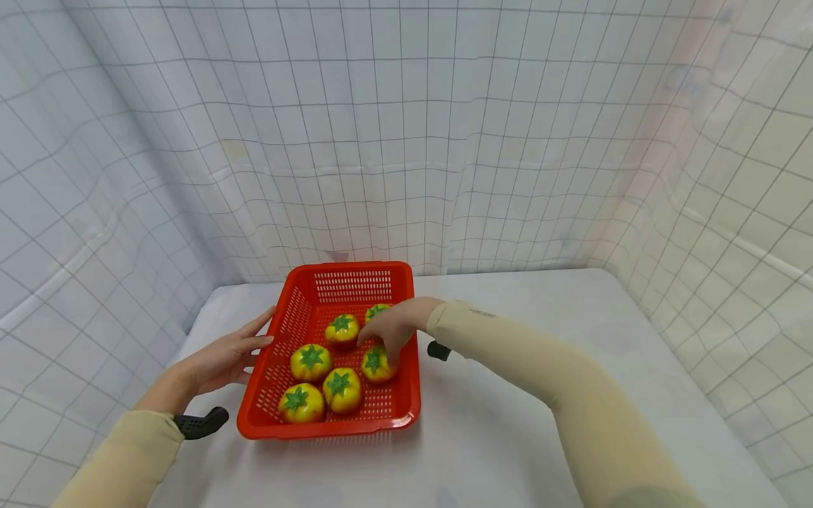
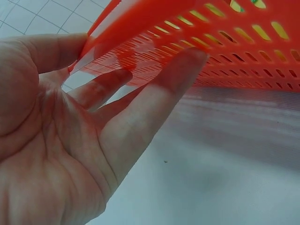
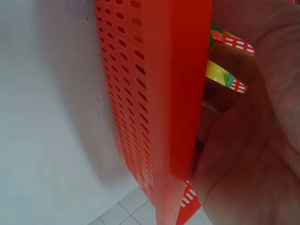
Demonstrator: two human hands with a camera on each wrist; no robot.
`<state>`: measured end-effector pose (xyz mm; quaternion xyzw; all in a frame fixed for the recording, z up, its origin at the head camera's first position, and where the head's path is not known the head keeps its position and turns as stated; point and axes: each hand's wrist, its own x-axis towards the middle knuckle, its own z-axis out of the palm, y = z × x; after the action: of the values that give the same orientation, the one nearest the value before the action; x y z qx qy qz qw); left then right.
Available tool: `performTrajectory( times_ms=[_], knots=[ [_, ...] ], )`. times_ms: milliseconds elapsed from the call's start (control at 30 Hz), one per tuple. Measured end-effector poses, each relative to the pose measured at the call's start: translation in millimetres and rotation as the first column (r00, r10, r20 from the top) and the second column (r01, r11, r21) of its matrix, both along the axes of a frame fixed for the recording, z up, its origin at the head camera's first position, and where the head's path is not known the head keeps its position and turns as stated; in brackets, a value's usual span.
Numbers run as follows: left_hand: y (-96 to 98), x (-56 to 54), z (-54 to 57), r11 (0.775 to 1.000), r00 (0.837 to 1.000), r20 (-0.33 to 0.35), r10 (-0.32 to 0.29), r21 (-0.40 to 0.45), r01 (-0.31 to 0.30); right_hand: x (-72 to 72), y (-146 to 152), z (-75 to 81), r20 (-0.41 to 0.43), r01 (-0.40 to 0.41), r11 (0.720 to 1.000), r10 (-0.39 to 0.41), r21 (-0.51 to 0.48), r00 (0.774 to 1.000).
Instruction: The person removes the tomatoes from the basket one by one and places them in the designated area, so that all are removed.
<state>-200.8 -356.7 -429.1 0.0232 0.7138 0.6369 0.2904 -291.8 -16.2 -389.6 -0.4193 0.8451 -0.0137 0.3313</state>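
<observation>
My left hand (image 1: pixel 222 361) is at the left side of a red plastic basket (image 1: pixel 330 427). In the left wrist view its thumb is at the rim and its extended fingers (image 2: pixel 154 103) lie against the slotted wall. My right hand (image 1: pixel 400 326) reaches over the right rim, its thumb against a yellow fruit (image 1: pixel 375 361) with a green star-shaped top. Another such fruit (image 1: pixel 376 310) is partly covered behind that hand. Close to its fingertips is a third fruit (image 1: pixel 342 329). In the right wrist view the rim (image 3: pixel 180 93) hides part of the fingers; I cannot tell whether they grip.
More of these fruits, one at the middle left (image 1: pixel 311 362), one at the front (image 1: pixel 342 390) and one in the front-left corner (image 1: pixel 301 403), lie in the basket. It stands on a white table (image 1: pixel 508 437) enclosed by grid-patterned white curtains (image 1: pixel 432 141).
</observation>
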Motion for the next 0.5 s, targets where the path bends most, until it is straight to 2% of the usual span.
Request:
performTrajectory(
  times_ms=[500],
  knots=[
    [-0.2, -1.5, -1.9, 1.000, 1.000, 0.013, 0.009, -0.005, -0.009, -2.4, -1.9, -3.0, -0.011, -0.023, 0.999, 0.023, 0.031, 1.000]
  ],
)
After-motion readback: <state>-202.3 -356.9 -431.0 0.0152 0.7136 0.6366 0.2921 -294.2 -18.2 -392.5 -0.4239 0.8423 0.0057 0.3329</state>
